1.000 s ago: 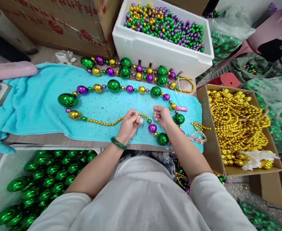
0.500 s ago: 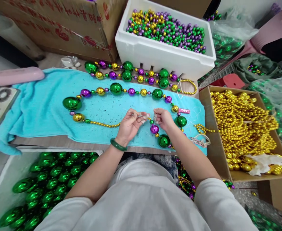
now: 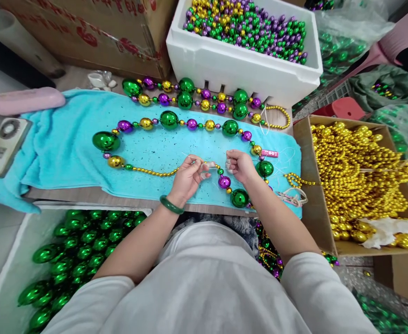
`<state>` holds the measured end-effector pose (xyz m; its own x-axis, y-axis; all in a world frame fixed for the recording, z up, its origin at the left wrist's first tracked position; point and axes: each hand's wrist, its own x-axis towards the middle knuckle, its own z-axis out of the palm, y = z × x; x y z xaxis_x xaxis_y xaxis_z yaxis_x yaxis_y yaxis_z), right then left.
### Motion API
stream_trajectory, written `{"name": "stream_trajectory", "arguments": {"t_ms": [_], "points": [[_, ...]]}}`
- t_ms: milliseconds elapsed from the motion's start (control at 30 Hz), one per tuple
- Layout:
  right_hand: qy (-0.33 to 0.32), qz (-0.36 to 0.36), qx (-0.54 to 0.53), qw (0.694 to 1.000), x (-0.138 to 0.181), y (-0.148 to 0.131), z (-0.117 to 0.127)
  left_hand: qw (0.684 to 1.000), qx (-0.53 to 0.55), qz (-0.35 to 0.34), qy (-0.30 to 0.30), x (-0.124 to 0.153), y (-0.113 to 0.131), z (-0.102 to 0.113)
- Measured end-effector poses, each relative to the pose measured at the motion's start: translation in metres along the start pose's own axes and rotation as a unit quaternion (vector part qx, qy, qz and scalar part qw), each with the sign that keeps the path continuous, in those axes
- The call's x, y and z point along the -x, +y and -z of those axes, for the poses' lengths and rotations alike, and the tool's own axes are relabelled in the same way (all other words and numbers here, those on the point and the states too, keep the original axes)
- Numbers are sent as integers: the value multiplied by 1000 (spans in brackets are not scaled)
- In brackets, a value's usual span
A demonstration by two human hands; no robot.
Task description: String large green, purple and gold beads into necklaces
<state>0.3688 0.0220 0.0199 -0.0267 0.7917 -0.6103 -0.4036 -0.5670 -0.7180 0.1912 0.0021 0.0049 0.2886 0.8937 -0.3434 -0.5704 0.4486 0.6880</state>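
A bead necklace [image 3: 169, 119] of green, purple and gold balls lies in a loop on the turquoise towel. My left hand [image 3: 190, 175], a green bangle at its wrist, pinches the necklace's string where the small gold beads [image 3: 151, 171] meet the other end. A thin pale thread sticks out above its fingertips. Just to the right, my right hand [image 3: 240, 166] is closed with its fingers curled in; white wrapping shows on some fingertips of both hands. Whatever it grips is too fine to make out. Close below it lie a purple bead [image 3: 224, 182] and a large green bead [image 3: 239, 198].
Another bead necklace [image 3: 185, 99] lies behind, against a white foam box [image 3: 232, 65] of small beads. On the right stands a carton [image 3: 317, 218] of gold bead strands; scissors [image 3: 292, 198] lie beside it. Green balls [image 3: 82, 253] fill a tub at lower left.
The view has shifted slightly. My right hand has drawn a little away from my left, and a thread end now shows above the left fingers. The necklace loop keeps its place.
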Motion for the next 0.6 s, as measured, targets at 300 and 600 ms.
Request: {"name": "stream_trajectory", "arguments": {"t_ms": [300,600], "points": [[-15,-16,2,1000,2,2,-2,1000,13,1,13,4,-7,1],[44,-32,61,997,-5,-3,-3,999,-40,14,-22,1,-21,1]]}}
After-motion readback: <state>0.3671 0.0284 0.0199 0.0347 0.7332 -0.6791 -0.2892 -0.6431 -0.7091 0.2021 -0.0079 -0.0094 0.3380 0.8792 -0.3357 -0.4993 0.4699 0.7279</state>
